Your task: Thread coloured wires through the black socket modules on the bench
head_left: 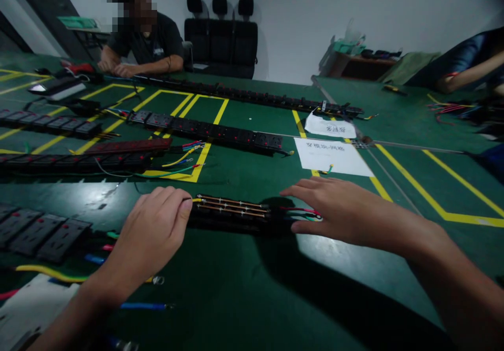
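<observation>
A short black strip (230,221) with copper-coloured bars (236,206) along its top lies on the green table in front of me. My left hand (159,230) is at its left end, fingers closed in a pinch on a yellow wire (196,200) whose tip points at the bars. Beyond the strip's right end, my right hand (334,206) hovers with thumb and fingers apart. Red and green wires (301,212) with ring ends run from that end into the gap between thumb and fingers. Whether they touch the hand I cannot tell.
Rows of black socket strips (205,130) lie across the table, several with loose coloured wires. Paper sheets (334,157) lie behind my right hand. Loose wires with ring lugs (145,306) are near my left forearm. A person (145,46) sits opposite; another's arm (472,75) shows at right.
</observation>
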`<state>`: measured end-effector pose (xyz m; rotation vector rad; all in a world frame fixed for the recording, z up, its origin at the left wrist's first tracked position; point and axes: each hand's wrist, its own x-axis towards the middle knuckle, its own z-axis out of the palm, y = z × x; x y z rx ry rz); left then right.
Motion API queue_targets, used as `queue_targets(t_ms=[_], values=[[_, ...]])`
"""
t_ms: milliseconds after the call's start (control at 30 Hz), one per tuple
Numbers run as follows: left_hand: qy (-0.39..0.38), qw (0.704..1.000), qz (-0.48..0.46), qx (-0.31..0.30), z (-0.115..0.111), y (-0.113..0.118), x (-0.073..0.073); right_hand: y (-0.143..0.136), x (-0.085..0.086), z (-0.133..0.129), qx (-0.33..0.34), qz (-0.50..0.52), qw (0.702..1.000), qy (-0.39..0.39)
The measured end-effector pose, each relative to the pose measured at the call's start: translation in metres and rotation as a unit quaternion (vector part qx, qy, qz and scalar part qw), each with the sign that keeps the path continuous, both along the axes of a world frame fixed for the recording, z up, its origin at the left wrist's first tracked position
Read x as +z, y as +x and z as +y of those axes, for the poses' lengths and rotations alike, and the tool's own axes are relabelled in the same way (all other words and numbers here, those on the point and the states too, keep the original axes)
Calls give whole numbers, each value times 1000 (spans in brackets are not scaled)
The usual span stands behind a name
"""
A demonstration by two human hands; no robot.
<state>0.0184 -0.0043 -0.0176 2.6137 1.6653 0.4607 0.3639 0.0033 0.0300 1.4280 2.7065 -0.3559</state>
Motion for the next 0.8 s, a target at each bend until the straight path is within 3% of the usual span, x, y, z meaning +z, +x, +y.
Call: queue_targets(t_ms=[233,500,800], values=[[-43,999,-21,23,10,-13,-4,9,-9,13,-23,-31,993,-116],[-67,997,-25,33,11,-19,9,19,-19,23,-39,1,996,-82],[-101,995,-19,7,6,-24,10,40,-28,37,-47,-7,995,-85]])
